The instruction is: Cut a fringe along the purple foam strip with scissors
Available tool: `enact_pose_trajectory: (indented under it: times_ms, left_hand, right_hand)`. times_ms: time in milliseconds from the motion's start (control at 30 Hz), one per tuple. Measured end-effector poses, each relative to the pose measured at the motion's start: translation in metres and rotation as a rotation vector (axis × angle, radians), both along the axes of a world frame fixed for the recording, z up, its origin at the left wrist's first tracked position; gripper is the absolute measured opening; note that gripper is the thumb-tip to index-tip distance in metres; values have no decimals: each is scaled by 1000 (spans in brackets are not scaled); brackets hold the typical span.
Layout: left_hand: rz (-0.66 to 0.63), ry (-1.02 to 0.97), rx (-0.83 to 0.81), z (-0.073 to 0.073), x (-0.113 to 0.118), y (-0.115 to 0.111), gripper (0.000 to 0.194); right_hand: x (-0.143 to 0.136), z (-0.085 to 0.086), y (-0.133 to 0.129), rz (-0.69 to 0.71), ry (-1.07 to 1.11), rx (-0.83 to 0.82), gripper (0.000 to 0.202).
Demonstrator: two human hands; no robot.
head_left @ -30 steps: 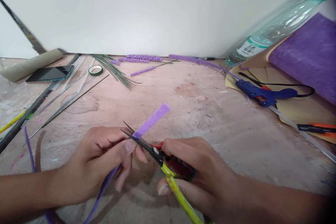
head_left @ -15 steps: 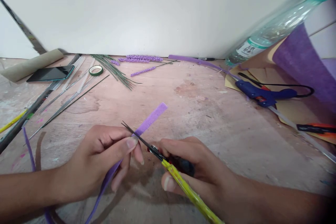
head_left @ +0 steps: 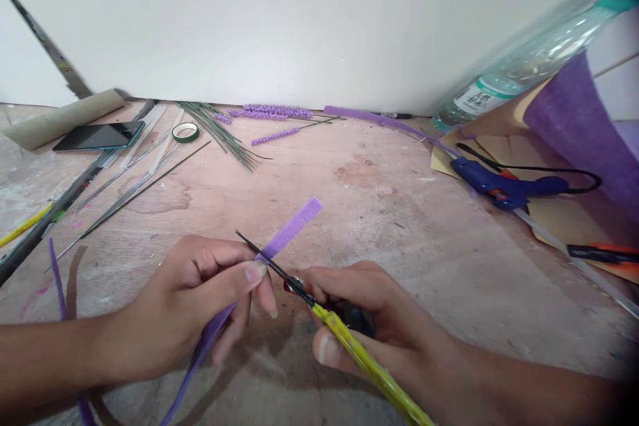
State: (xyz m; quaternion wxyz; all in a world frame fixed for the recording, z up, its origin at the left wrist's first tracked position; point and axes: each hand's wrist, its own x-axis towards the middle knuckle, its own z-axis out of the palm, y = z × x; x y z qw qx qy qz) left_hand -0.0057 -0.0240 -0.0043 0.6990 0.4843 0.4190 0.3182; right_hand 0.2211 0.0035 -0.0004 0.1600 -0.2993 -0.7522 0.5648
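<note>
A strip of purple felt [head_left: 292, 229] is pinched between the thumb and fingers of my left hand [head_left: 214, 293]. Its short end points up and away, and a long tail hangs below that hand. My right hand [head_left: 374, 313] grips scissors [head_left: 349, 345] with thin black blades and a long yellow handle; a dark part in the palm is mostly hidden. The blades cross the strip right at my left fingertips, nearly together. Whether the felt is cut through, I cannot tell.
At the back lie purple beaded stems [head_left: 274, 112], green wires [head_left: 219, 133] and a tape roll [head_left: 185, 132]. Leftward are a phone [head_left: 97, 136], a cardboard tube [head_left: 64, 118] and thin wires [head_left: 130, 186]. A blue glue gun [head_left: 499, 183], a plastic bottle [head_left: 524, 73] and purple felt [head_left: 574, 106] occupy the right.
The scissor blades have come closer together across the strip. The whole scene has shifted slightly, and both hands keep nearly the same pose.
</note>
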Motion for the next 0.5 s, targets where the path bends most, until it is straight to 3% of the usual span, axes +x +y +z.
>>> enact_pose_trajectory:
  times_ms: [200,500]
  left_hand:
    - [20,-98,-65,2,1,2,32]
    - [66,-112,-22,1,1,0,29]
  right_hand:
    - [-1,-3,2,-27,98,-144,50]
    - [-1,-2,1,-72,117,1,41]
